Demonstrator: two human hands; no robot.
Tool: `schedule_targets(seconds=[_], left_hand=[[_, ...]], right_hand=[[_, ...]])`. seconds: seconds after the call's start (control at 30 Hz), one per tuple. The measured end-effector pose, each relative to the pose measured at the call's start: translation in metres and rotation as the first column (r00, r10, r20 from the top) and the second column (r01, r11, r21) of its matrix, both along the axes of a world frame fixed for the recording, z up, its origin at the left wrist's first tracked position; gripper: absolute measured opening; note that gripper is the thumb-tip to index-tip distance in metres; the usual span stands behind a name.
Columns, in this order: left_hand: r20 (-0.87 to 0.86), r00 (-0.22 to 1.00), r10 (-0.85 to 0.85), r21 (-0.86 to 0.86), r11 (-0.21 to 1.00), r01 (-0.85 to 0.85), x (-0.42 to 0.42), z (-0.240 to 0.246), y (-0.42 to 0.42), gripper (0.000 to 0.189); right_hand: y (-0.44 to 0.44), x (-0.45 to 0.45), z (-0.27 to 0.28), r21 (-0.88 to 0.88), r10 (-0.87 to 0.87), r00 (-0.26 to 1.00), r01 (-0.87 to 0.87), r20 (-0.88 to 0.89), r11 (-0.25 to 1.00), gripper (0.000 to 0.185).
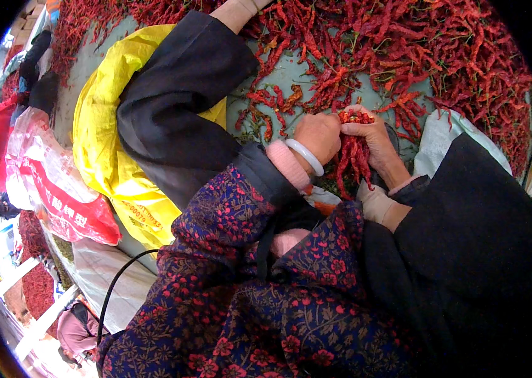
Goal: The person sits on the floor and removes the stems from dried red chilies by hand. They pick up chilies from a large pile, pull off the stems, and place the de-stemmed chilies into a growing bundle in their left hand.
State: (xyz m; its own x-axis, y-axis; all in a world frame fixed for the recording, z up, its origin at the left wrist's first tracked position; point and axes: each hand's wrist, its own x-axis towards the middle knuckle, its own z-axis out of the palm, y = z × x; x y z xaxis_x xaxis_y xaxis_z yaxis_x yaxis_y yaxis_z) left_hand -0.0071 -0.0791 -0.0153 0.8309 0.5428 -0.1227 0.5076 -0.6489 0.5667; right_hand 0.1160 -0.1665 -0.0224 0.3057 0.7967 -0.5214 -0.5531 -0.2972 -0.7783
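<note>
A bunch of dried red chillies (353, 151) hangs with its tips down, its stem ends bundled at the top. Around its upper part, my right hand (377, 134) is closed, with the thumb across the bundle. My left hand (320, 137), a pale bangle at its wrist, is curled against the left side of the same bunch; its fingertips are hidden. Loose chillies (270, 106) lie on the grey-green sheet (280, 71) just beyond the hands.
A large heap of dried red chillies (389, 38) spreads across the top and right. Yellow woven plastic (100, 118) lies beside the bent left leg. White sacking (445, 127) is by the right knee. Printed red-and-white bags (58, 189) lie at left. Another person (77, 328) is at lower left.
</note>
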Motion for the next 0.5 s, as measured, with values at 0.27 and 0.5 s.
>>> schedule_targets(seconds=[0.27, 0.5], left_hand=[[0.067, 0.994, -0.091, 0.039, 0.995, 0.088, 0.004, -0.009, 0.045, 0.016], [0.051, 0.950, 0.308, 0.213, 0.926, -0.311, 0.004, -0.020, 0.129, 0.021]], right_hand=[[0.003, -0.002, 0.004, -0.016, -0.055, 0.998, 0.055, -0.005, 0.998, 0.037], [0.006, 0.000, 0.003, -0.036, 0.058, 0.990, -0.063, -0.126, 0.997, 0.038]])
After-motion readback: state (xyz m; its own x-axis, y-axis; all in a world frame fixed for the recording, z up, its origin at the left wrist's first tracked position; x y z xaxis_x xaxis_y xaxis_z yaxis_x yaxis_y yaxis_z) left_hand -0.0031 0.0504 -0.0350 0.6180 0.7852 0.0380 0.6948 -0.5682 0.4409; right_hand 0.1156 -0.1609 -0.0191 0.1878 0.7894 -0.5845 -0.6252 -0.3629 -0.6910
